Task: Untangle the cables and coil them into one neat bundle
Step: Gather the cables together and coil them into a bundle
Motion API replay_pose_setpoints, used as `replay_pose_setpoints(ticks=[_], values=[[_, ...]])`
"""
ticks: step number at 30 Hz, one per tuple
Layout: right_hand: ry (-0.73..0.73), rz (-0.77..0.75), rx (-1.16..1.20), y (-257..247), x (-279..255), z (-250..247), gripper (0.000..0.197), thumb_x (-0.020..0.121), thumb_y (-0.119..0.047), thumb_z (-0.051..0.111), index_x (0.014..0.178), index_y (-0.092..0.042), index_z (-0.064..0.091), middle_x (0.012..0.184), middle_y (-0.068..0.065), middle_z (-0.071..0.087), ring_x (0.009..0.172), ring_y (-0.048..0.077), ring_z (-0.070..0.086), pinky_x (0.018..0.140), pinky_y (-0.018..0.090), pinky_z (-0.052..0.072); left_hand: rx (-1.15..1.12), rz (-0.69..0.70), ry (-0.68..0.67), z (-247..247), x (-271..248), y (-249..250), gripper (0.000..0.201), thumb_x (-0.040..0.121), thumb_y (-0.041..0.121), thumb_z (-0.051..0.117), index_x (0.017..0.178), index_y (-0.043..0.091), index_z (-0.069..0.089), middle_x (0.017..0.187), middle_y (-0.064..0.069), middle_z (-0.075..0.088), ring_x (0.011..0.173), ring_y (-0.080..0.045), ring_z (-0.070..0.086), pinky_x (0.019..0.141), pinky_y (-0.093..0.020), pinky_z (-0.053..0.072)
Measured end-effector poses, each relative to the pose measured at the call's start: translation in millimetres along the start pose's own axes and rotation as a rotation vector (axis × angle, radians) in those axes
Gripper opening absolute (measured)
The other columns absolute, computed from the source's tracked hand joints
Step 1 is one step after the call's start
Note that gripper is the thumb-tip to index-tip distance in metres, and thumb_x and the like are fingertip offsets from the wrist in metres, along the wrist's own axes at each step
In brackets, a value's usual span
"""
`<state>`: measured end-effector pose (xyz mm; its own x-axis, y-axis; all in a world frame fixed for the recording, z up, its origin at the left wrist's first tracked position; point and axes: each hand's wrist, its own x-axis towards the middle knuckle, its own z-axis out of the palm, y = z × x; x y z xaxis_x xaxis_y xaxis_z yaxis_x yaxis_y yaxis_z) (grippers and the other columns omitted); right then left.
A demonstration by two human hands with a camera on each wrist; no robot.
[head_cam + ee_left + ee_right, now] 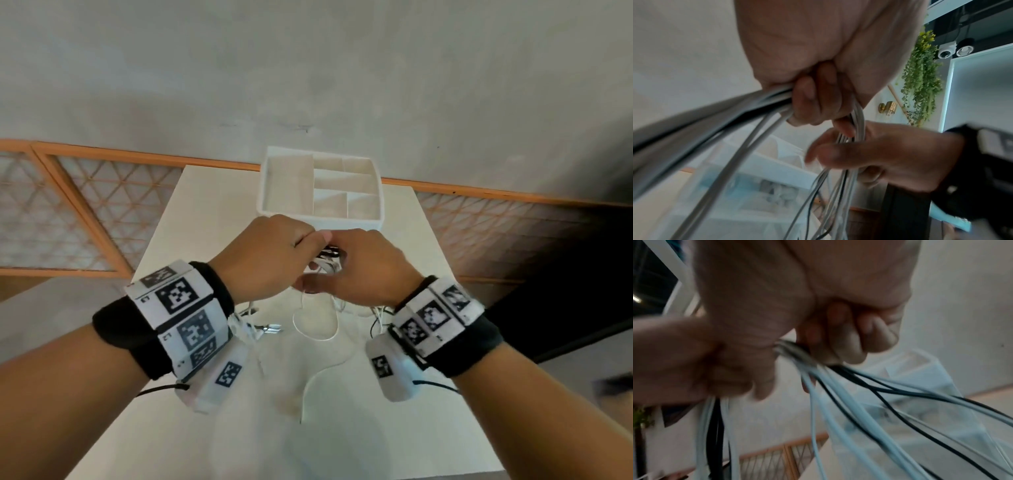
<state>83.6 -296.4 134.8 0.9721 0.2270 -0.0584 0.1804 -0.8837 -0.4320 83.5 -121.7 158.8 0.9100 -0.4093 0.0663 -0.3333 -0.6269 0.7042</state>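
A bunch of thin white and black cables (327, 260) is held up over the white table (404, 394), between both hands. My left hand (274, 253) curls round the cables (764, 104), with strands running out to both sides of the fist. Close beside it, my right hand (363, 270) has its fingers wrapped on the same cables (849, 386), which fan downward. White loops (315, 322) hang from the hands and trail on the tabletop. The part of the bunch inside the fists is hidden.
A white divided organiser box (322, 192) stands at the far middle of the table, just beyond the hands. Cable plugs (270, 329) lie under my left wrist. An orange-framed lattice screen (68, 212) runs behind the table.
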Motion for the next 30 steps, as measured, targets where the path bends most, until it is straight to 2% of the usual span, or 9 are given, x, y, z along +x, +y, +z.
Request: replay_pose_setpoints(ticks=[1,3,8,12,15,20,25,28,30], values=[[0.058,0.017,-0.012,0,5,8,0.025,0.079,-0.063,0.066,0.091,-0.041,0.067,0.076,-0.020,0.066,0.076,0.009,0.064,0.066,0.029,0.050,0.008,0.016,0.000,1,1,2,0.051,0.103,0.038,0.044,0.058,0.015,0.055,0.043,0.007,0.046,0.043,-0.003,0.046,0.048,-0.015,0.032],[0.058,0.144,-0.080,19,13,15,0.028,0.089,-0.051,0.057,0.079,-0.027,0.066,0.075,-0.009,0.067,0.075,0.019,0.065,0.062,0.029,0.047,0.002,-0.006,-0.022,-4,2,1,0.052,0.103,0.040,0.043,0.068,0.008,0.064,0.039,0.009,0.048,0.036,-0.006,0.041,0.043,-0.015,0.031],[0.078,0.403,-0.069,96,34,-8,0.028,0.087,-0.027,0.052,0.060,-0.017,0.054,0.068,0.005,0.063,0.068,0.029,0.065,0.055,0.026,0.044,-0.057,-0.230,-0.186,-6,8,-31,0.057,0.097,0.059,0.039,0.072,0.015,0.064,0.053,0.003,0.046,0.043,-0.014,0.035,0.046,-0.022,0.032],[0.265,0.432,0.019,117,61,-43,0.023,0.091,-0.019,0.050,0.082,-0.012,0.070,0.080,0.010,0.074,0.076,0.029,0.070,0.054,0.029,0.051,-0.112,-0.398,-0.281,17,9,-71,0.074,0.090,0.075,0.025,0.066,0.011,0.053,0.046,0.001,0.037,0.040,-0.018,0.032,0.045,-0.023,0.032],[0.435,0.449,0.213,125,78,-66,0.024,0.089,-0.028,0.052,0.089,-0.014,0.071,0.080,0.011,0.075,0.079,0.034,0.072,0.072,0.047,0.062,-0.143,-0.443,-0.216,21,8,-95,0.075,0.087,0.077,0.024,0.065,0.011,0.050,0.043,0.001,0.033,0.041,-0.019,0.033,0.050,-0.026,0.033],[0.713,0.338,0.386,119,112,-108,0.034,0.091,-0.055,0.055,0.085,-0.024,0.066,0.082,0.005,0.073,0.079,0.026,0.070,0.079,0.044,0.059,-0.272,-0.315,-0.060,-1,36,-80,0.072,0.089,0.073,0.029,0.068,0.009,0.054,0.045,0.005,0.031,0.042,-0.014,0.027,0.049,-0.026,0.028],[0.944,0.139,0.607,112,118,-144,0.018,0.090,-0.042,0.055,0.073,-0.041,0.061,0.088,-0.006,0.074,0.080,0.018,0.069,0.066,0.037,0.052,-0.232,-0.186,-0.007,-28,56,-66,0.066,0.090,0.071,0.037,0.071,0.012,0.060,0.049,0.009,0.033,0.048,-0.014,0.029,0.050,-0.025,0.030],[0.886,0.147,0.675,119,109,-122,0.023,0.100,-0.022,0.051,0.081,-0.033,0.056,0.090,-0.006,0.070,0.079,0.015,0.065,0.064,0.031,0.049,-0.146,-0.204,-0.001,-24,55,-71,0.066,0.087,0.074,0.037,0.067,0.016,0.060,0.049,0.008,0.037,0.049,-0.015,0.034,0.055,-0.029,0.034],[0.691,0.242,0.665,138,104,-90,0.021,0.101,-0.010,0.051,0.093,-0.028,0.057,0.096,-0.003,0.065,0.089,0.023,0.062,0.073,0.041,0.050,-0.098,-0.233,-0.016,-15,51,-77,0.067,0.085,0.076,0.039,0.067,0.016,0.060,0.052,0.003,0.040,0.049,-0.015,0.036,0.055,-0.029,0.035]])
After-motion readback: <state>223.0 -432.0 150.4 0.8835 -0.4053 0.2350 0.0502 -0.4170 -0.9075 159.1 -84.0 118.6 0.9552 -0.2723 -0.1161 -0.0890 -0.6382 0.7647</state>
